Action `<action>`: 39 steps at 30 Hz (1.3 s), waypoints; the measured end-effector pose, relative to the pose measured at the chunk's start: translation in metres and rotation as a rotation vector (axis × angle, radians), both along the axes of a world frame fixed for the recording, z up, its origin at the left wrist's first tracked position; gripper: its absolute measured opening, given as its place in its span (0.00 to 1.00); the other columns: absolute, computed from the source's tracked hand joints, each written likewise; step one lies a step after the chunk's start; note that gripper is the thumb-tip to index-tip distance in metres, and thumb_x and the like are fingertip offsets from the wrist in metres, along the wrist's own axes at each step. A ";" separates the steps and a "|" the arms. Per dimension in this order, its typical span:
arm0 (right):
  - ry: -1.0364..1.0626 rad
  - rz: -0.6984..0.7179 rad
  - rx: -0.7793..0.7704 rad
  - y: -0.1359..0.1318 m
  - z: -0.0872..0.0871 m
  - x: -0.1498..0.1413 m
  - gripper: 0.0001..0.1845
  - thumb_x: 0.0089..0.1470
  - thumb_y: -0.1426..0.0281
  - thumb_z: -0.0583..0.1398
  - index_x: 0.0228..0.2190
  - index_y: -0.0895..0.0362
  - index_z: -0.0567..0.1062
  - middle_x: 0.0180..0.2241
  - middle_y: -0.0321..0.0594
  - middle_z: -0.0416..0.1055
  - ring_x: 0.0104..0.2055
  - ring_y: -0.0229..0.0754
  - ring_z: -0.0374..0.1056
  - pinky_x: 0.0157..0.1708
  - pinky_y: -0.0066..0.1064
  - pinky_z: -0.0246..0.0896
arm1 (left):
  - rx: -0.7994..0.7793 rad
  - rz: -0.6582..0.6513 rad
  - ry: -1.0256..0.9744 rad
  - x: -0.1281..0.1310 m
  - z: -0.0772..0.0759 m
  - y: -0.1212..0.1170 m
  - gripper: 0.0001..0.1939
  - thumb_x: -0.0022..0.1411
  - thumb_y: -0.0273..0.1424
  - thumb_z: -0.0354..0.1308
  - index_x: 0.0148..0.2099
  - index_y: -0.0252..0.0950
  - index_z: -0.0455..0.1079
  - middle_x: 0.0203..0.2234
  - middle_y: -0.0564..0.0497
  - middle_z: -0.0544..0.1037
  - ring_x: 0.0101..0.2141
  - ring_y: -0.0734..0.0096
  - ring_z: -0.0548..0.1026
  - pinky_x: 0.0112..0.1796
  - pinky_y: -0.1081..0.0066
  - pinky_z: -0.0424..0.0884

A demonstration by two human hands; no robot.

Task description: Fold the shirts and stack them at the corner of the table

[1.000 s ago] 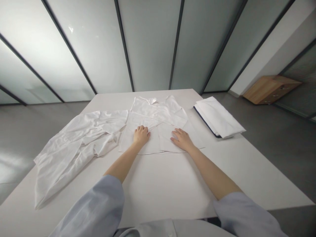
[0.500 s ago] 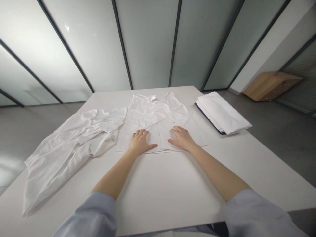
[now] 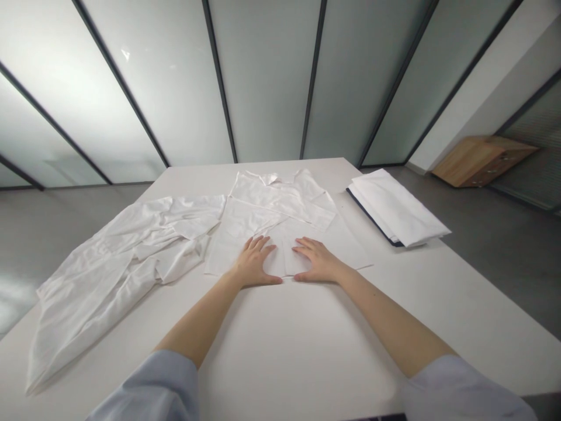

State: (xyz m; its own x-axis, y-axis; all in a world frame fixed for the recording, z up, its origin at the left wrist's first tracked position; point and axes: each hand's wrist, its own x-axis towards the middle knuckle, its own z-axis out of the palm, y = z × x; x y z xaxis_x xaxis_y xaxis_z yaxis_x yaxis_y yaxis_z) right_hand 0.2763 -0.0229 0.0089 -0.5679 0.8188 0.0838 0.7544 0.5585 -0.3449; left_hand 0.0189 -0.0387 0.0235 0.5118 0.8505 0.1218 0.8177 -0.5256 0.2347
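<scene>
Spread in front of me is a white shirt [image 3: 280, 202], its collar toward the far side and its sleeves folded across the body. My left hand [image 3: 258, 263] rests on its near part, fingers spread, with the thumb at the hem. My right hand [image 3: 318, 261] lies opposite, also with spread fingers, its thumb near the same hem. A narrow strip of cloth shows between the two thumbs. Neither hand grips the fabric. Some of the hem is hidden under my palms.
A crumpled white garment [image 3: 127, 257] covers the table's left side. At the right edge lies a stack of folded white cloth [image 3: 397, 204] over something dark blue. The white table [image 3: 298, 345] stands before frosted glass panels [image 3: 267, 76]; a wooden cabinet [image 3: 477, 161] is beyond.
Both hands have slid toward me and closer together, down to the shirt's near hem. The view has tilted slightly. The other garment and the folded stack have stayed in place.
</scene>
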 end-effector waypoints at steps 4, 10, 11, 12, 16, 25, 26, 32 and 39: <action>0.111 0.107 0.061 -0.008 0.006 -0.011 0.27 0.42 0.54 0.69 0.42 0.56 0.78 0.52 0.50 0.69 0.55 0.54 0.63 0.54 0.46 0.57 | 0.016 -0.127 -0.061 0.006 0.008 -0.007 0.31 0.52 0.48 0.65 0.54 0.38 0.70 0.53 0.42 0.72 0.53 0.54 0.69 0.54 0.58 0.64; 0.183 0.218 0.111 -0.013 0.013 -0.018 0.08 0.48 0.65 0.67 0.28 0.56 0.76 0.35 0.42 0.71 0.39 0.44 0.67 0.42 0.37 0.60 | 0.014 -0.219 -0.040 0.014 0.008 -0.009 0.11 0.61 0.40 0.60 0.39 0.38 0.76 0.38 0.48 0.75 0.38 0.65 0.73 0.42 0.66 0.69; 0.184 0.225 0.109 -0.013 0.012 -0.017 0.07 0.48 0.65 0.67 0.28 0.56 0.76 0.34 0.41 0.71 0.38 0.44 0.66 0.41 0.36 0.59 | 0.019 -0.220 -0.029 0.015 0.006 -0.008 0.10 0.62 0.39 0.60 0.38 0.38 0.76 0.36 0.49 0.75 0.37 0.66 0.73 0.41 0.67 0.68; 0.182 0.230 0.107 -0.013 0.012 -0.017 0.07 0.48 0.66 0.67 0.28 0.56 0.76 0.34 0.41 0.70 0.37 0.44 0.66 0.40 0.35 0.59 | 0.025 -0.217 -0.016 0.016 0.005 -0.008 0.09 0.62 0.37 0.59 0.37 0.38 0.76 0.35 0.49 0.75 0.37 0.67 0.73 0.40 0.68 0.68; 0.149 0.228 0.133 -0.011 0.009 -0.017 0.09 0.47 0.65 0.67 0.28 0.57 0.75 0.32 0.40 0.70 0.36 0.44 0.65 0.38 0.35 0.58 | 0.057 -0.189 0.022 0.019 -0.001 -0.006 0.07 0.65 0.32 0.55 0.37 0.37 0.73 0.33 0.49 0.74 0.36 0.67 0.73 0.38 0.69 0.68; 0.034 0.186 0.136 -0.007 0.011 -0.015 0.08 0.52 0.77 0.57 0.32 0.57 0.76 0.36 0.43 0.72 0.38 0.43 0.66 0.39 0.34 0.57 | 0.033 -0.132 0.068 0.019 0.002 -0.004 0.08 0.66 0.33 0.52 0.39 0.37 0.71 0.36 0.46 0.74 0.40 0.63 0.72 0.41 0.66 0.69; 0.012 0.168 0.135 -0.006 0.012 -0.014 0.10 0.52 0.78 0.57 0.34 0.57 0.77 0.37 0.43 0.72 0.40 0.44 0.67 0.40 0.34 0.57 | 0.022 -0.130 0.062 0.018 0.003 -0.004 0.07 0.65 0.32 0.53 0.40 0.37 0.71 0.37 0.46 0.74 0.41 0.63 0.72 0.42 0.65 0.69; -0.043 -0.020 0.174 0.002 0.006 -0.004 0.23 0.50 0.80 0.53 0.45 0.56 0.77 0.47 0.46 0.71 0.48 0.48 0.65 0.49 0.39 0.59 | 0.026 -0.018 0.056 0.011 0.003 0.001 0.17 0.58 0.23 0.52 0.48 0.40 0.72 0.45 0.46 0.75 0.48 0.58 0.70 0.49 0.60 0.66; -0.044 -0.460 0.301 0.015 0.005 0.028 0.25 0.49 0.77 0.56 0.49 0.54 0.77 0.55 0.48 0.69 0.55 0.57 0.61 0.51 0.48 0.57 | 0.191 0.449 -0.029 -0.020 0.005 0.016 0.21 0.59 0.23 0.49 0.51 0.41 0.74 0.50 0.45 0.74 0.52 0.54 0.68 0.51 0.56 0.63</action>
